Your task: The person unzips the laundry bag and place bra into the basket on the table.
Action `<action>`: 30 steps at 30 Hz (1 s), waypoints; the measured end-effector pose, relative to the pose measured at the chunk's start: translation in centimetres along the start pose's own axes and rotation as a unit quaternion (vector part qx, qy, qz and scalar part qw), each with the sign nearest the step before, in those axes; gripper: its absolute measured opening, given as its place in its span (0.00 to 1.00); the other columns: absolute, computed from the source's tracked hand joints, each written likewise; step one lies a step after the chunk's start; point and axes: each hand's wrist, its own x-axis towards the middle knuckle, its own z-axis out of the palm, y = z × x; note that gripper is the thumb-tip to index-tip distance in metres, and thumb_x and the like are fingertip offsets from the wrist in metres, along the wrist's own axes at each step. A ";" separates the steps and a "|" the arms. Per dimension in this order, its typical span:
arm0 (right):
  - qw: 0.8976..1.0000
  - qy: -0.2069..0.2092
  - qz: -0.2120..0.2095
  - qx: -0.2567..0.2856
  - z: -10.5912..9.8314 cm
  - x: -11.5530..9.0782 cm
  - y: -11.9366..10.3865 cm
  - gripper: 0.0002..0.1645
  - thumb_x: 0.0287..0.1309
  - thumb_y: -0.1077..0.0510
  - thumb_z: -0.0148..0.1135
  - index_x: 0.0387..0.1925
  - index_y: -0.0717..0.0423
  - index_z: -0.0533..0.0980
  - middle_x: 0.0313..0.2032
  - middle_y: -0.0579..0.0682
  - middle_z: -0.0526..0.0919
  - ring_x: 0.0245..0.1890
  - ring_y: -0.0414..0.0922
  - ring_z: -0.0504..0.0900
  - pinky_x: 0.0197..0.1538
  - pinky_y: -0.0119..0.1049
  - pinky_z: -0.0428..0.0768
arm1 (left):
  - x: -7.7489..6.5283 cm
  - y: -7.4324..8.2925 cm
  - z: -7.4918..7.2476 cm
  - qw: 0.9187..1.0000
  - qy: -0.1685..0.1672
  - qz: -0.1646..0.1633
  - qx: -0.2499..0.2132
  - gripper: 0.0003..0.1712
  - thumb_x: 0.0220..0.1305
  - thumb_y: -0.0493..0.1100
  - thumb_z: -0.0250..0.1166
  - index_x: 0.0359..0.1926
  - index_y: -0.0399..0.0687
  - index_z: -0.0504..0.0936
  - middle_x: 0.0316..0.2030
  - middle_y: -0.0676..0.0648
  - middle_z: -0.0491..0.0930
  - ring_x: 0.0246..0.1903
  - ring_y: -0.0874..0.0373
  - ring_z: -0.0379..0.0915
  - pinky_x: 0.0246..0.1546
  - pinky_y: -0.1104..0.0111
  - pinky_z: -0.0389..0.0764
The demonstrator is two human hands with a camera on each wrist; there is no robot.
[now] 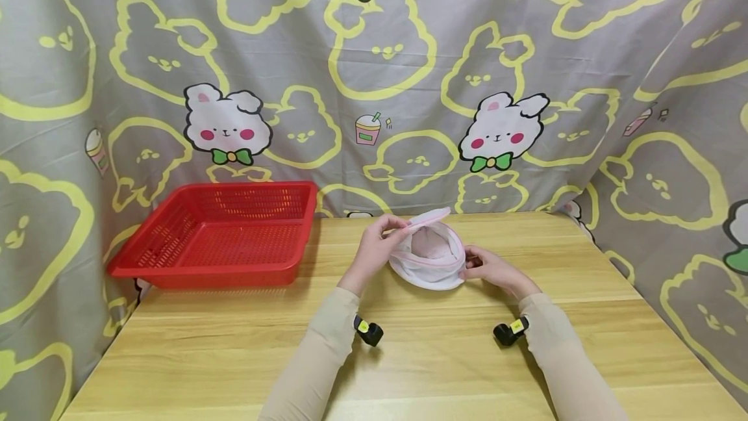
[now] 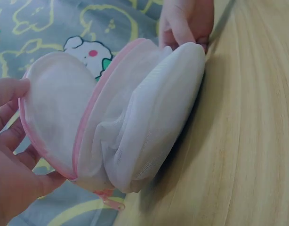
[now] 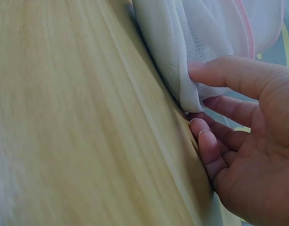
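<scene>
A round white mesh laundry bag point(image 1: 429, 275) with pink zipper trim sits on the table, its lid flap point(image 2: 60, 99) raised and its mouth open. My left hand point(image 1: 376, 247) pinches the edge of that flap, thumb on one side and fingers on the other. At the bag's right side, my right hand point(image 1: 493, 270) pinches the lower rim between thumb and fingers, its other fingers curled close to the tabletop. A pink zipper pull point(image 2: 109, 200) dangles near the flap's hinge in the left wrist view.
A red perforated plastic basket point(image 1: 234, 276) stands at the table's back left. The wooden table point(image 1: 432, 369) runs back to a grey curtain point(image 1: 409, 167) with yellow cartoon outlines. Black wrist cameras are strapped to both sleeves.
</scene>
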 end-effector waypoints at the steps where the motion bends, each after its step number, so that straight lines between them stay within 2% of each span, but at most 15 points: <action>1: 1.000 0.000 0.000 -0.001 0.0 0.0 0.0 0.41 0.54 0.62 0.67 0.66 0.70 0.61 0.44 0.56 0.74 0.44 0.45 0.71 0.49 0.29 0.71 | 0.1 -0.1 -0.1 1.000 0.006 -0.002 -0.004 0.10 0.65 0.41 0.65 0.41 0.37 0.80 0.49 0.40 0.83 0.53 0.53 0.76 0.55 0.60 0.77; 3: 1.000 0.000 0.002 -0.001 0.0 0.0 0.1 0.42 0.54 0.62 0.67 0.67 0.69 0.61 0.44 0.56 0.74 0.44 0.45 0.71 0.49 0.30 0.71 | 0.1 -0.1 -0.3 1.000 0.020 -0.007 -0.011 0.10 0.64 0.41 0.65 0.41 0.37 0.80 0.48 0.40 0.83 0.51 0.55 0.77 0.53 0.64 0.78; 7: 1.000 0.001 0.002 0.000 0.0 0.1 0.2 0.42 0.53 0.62 0.67 0.67 0.69 0.61 0.44 0.57 0.74 0.44 0.46 0.70 0.49 0.30 0.71 | 0.2 0.1 -0.6 0.998 0.046 -0.027 -0.028 0.10 0.64 0.41 0.66 0.41 0.38 0.80 0.44 0.44 0.84 0.44 0.62 0.76 0.42 0.71 0.77; 10: 1.000 0.002 0.003 0.001 0.0 0.1 0.2 0.42 0.53 0.62 0.67 0.67 0.69 0.61 0.43 0.56 0.73 0.43 0.46 0.70 0.48 0.30 0.71 | 0.3 0.1 -0.8 0.995 0.069 -0.046 -0.051 0.10 0.63 0.41 0.66 0.41 0.39 0.80 0.39 0.49 0.83 0.38 0.62 0.74 0.33 0.72 0.74; 14: 1.000 0.004 0.006 0.001 0.0 0.2 0.3 0.42 0.53 0.61 0.67 0.67 0.69 0.61 0.43 0.56 0.73 0.43 0.45 0.69 0.48 0.30 0.70 | 0.5 -0.2 -1.1 0.988 0.099 -0.066 -0.094 0.10 0.63 0.40 0.66 0.42 0.39 0.80 0.35 0.56 0.80 0.36 0.63 0.73 0.34 0.72 0.73; 16: 1.000 0.004 0.008 0.000 0.0 0.1 0.2 0.42 0.53 0.61 0.67 0.67 0.68 0.61 0.43 0.56 0.73 0.43 0.45 0.69 0.48 0.30 0.71 | 0.7 -0.3 -1.3 0.984 0.108 -0.075 -0.121 0.09 0.63 0.40 0.66 0.41 0.41 0.80 0.35 0.57 0.80 0.38 0.64 0.73 0.38 0.73 0.73; 23: 1.000 0.002 0.010 -0.003 0.1 0.0 0.0 0.42 0.54 0.61 0.67 0.67 0.68 0.61 0.45 0.56 0.74 0.44 0.45 0.70 0.50 0.32 0.71 | 0.9 -0.9 -2.0 0.961 0.135 -0.102 -0.220 0.03 0.64 0.39 0.64 0.38 0.48 0.79 0.35 0.55 0.78 0.37 0.63 0.73 0.37 0.69 0.77; 30: 1.000 0.004 0.010 -0.005 0.0 0.1 0.0 0.42 0.53 0.61 0.68 0.67 0.68 0.61 0.44 0.57 0.73 0.44 0.46 0.70 0.49 0.30 0.71 | 1.1 -1.5 -2.7 0.926 0.173 -0.122 -0.312 0.01 0.66 0.39 0.63 0.37 0.50 0.78 0.35 0.54 0.76 0.36 0.62 0.72 0.37 0.66 0.73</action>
